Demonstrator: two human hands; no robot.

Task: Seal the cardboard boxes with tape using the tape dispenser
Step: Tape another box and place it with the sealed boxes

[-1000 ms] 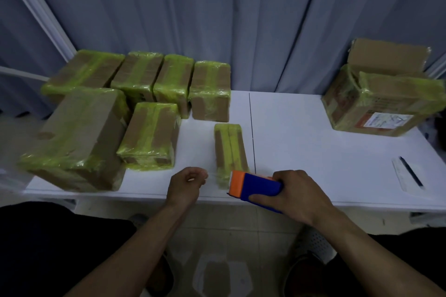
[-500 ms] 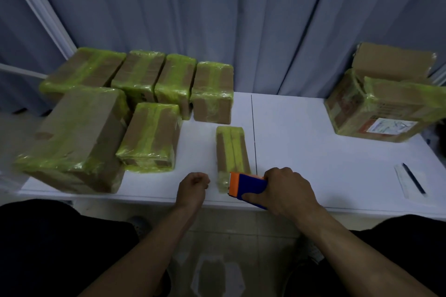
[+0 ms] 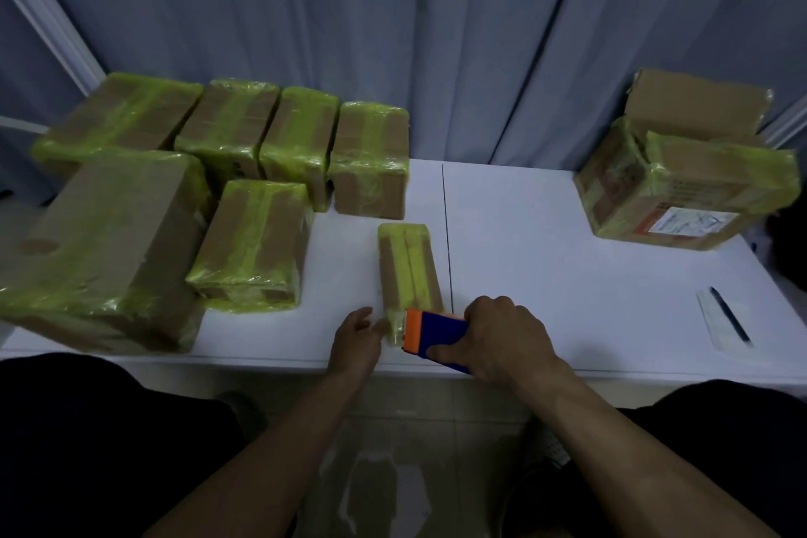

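A small narrow cardboard box (image 3: 408, 266) with yellow-green tape strips along its top lies near the front edge of the white table (image 3: 567, 258). My right hand (image 3: 506, 334) grips the blue and orange tape dispenser (image 3: 430, 334), whose orange end sits at the box's near end. My left hand (image 3: 356, 336) is just left of that end, fingers extended and touching the taped near end of the box.
Several boxes wrapped in yellow-green tape (image 3: 257, 245) crowd the table's left half. A large taped box (image 3: 681, 192) with an open flap stands at the back right. A pen on a paper strip (image 3: 727, 315) lies near the right front edge. A grey curtain hangs behind.
My left hand went from curled to fingers extended against the box's near end. My right hand has brought the dispenser in from in front of the table edge to the box's near end.
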